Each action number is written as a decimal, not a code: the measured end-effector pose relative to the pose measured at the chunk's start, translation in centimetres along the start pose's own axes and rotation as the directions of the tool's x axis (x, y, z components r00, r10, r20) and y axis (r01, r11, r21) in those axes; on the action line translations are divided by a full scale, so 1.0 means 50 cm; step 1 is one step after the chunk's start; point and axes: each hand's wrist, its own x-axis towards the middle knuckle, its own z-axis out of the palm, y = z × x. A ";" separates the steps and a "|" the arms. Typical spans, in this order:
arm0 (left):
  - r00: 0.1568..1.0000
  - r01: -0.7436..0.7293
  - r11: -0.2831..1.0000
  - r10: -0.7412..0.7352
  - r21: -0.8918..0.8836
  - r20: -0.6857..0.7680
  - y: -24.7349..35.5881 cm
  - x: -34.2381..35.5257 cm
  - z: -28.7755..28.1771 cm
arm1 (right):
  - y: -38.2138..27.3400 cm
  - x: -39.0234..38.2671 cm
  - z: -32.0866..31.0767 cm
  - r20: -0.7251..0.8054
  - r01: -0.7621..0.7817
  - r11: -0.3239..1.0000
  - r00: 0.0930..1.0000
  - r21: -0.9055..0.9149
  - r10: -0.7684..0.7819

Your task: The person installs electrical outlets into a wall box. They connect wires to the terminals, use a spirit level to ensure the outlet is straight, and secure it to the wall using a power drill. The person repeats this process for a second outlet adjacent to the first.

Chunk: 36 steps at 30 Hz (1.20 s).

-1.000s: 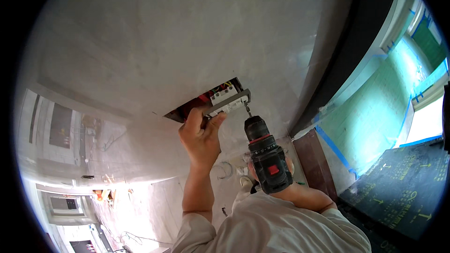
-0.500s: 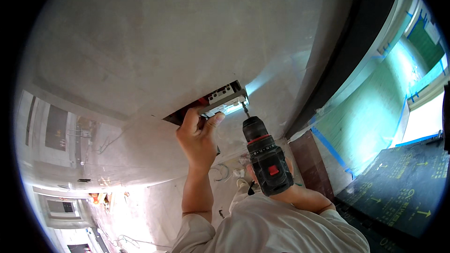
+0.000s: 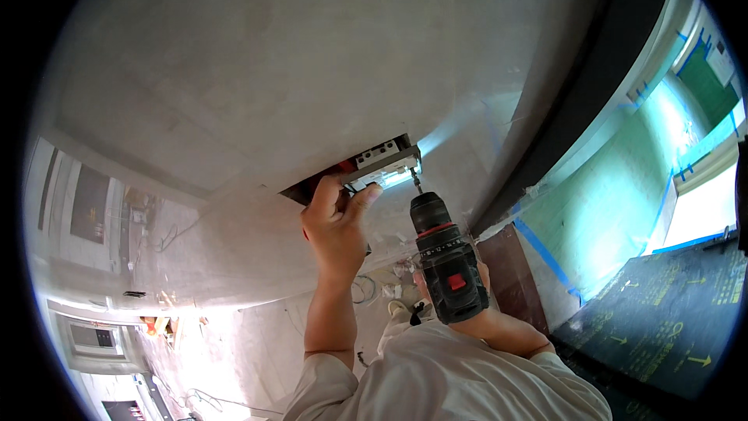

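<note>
My left hand (image 3: 335, 230) grips the left end of a grey frame (image 3: 389, 160) carrying white modules, pinched between fingers and thumb. The frame sits at a rectangular cutout (image 3: 304, 187) in the pale glossy wall, where a white terminal block (image 3: 377, 153) and some red material show. My right hand (image 3: 481, 282), mostly hidden behind a black cordless drill (image 3: 456, 284) with a red button, holds that drill. Its bit (image 3: 417, 182) points at the right end of the frame, apparently touching it, with bright light on the frame there.
A dark strip (image 3: 573, 109) runs along the right. Beyond it are green protective sheeting (image 3: 604, 191) with blue tape and a dark printed board (image 3: 654, 320). At lower left are loose cables (image 3: 202, 394) and orange items (image 3: 160, 326) on a pale floor. My shoe (image 3: 397, 308) shows below.
Since a second ago, a bright light has appeared on the frame and wall by the bit. The hands, frame and drill keep nearly the same positions, with slight shifts in the view.
</note>
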 end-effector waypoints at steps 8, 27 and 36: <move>0.996 -0.093 0.991 0.094 0.101 -0.005 0.023 -0.013 -0.006 | 0.037 -0.028 -0.007 0.080 -0.220 0.885 0.975 0.409 0.205; 0.992 -0.126 0.991 0.127 0.033 -0.027 0.008 -0.020 -0.016 | 0.023 -0.024 0.035 0.323 -0.537 0.595 0.841 0.598 0.434; 0.994 -0.110 0.992 0.109 0.058 0.010 0.026 -0.019 -0.030 | -0.006 0.020 0.033 0.111 0.178 0.981 0.976 0.079 -0.186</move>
